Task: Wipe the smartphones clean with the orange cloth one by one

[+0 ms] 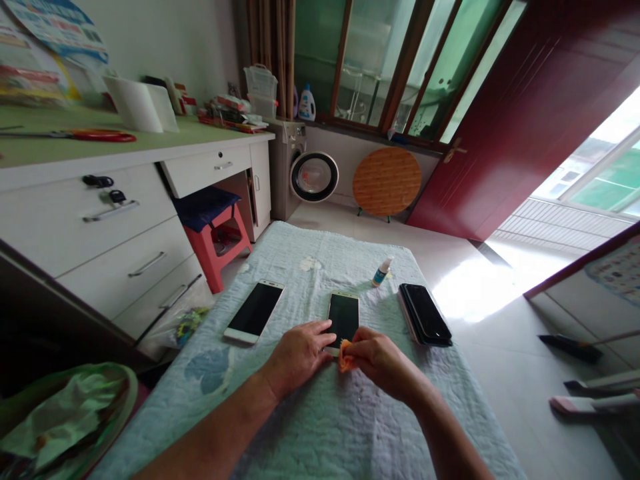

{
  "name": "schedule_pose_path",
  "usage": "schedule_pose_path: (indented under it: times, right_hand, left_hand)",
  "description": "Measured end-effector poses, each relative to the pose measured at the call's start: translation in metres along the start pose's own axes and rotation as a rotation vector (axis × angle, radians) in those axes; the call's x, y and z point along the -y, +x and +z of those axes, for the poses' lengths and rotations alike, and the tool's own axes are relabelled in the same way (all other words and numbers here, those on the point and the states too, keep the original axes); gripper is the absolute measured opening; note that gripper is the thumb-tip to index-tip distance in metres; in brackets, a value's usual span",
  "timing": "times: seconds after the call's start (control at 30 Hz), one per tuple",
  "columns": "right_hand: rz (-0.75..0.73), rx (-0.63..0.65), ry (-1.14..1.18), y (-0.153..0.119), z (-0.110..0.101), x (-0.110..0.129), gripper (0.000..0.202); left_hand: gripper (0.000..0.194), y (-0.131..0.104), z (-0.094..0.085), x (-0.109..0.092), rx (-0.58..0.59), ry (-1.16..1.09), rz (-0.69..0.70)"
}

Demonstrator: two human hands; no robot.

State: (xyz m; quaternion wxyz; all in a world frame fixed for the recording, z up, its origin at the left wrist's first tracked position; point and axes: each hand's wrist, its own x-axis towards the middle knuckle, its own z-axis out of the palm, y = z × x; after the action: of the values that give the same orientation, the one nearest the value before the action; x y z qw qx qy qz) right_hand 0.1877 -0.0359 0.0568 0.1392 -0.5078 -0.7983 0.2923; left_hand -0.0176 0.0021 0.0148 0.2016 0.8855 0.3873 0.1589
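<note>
A smartphone [344,312] with a dark screen lies face up on the quilted cover, in front of me. My left hand [303,350] rests along its left side, fingers stretched out and touching its edge and screen. Bunched in the fingers of my right hand [377,355] is an orange cloth [346,357], pressed at the phone's lower right end. A second, white-framed phone [256,310] lies to the left. On the right is a stack of dark phones [425,315]. A small spray bottle [382,272] stands beyond the middle phone, to its right.
The pale quilted cover [310,253] spreads under everything. A drawer desk [100,227] and a red stool [215,240] stand at left, above a waste bin [131,390]. A washing machine [285,170] with its door open and a round folded table [387,180] are at the back.
</note>
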Motion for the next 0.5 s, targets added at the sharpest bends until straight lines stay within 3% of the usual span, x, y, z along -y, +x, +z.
schedule_pose_path:
  times: [0.33,0.5]
  right_hand:
    - [0.106,-0.353,-0.165,0.046,-0.001,-0.058,0.023]
    - [0.194,-0.491,-0.214,0.071,0.002,-0.070,0.024]
  left_hand:
    - [0.036,0.002,-0.005,-0.003,0.031,0.037,0.018]
    - [0.036,0.001,-0.003,0.001,0.003,0.026,0.034]
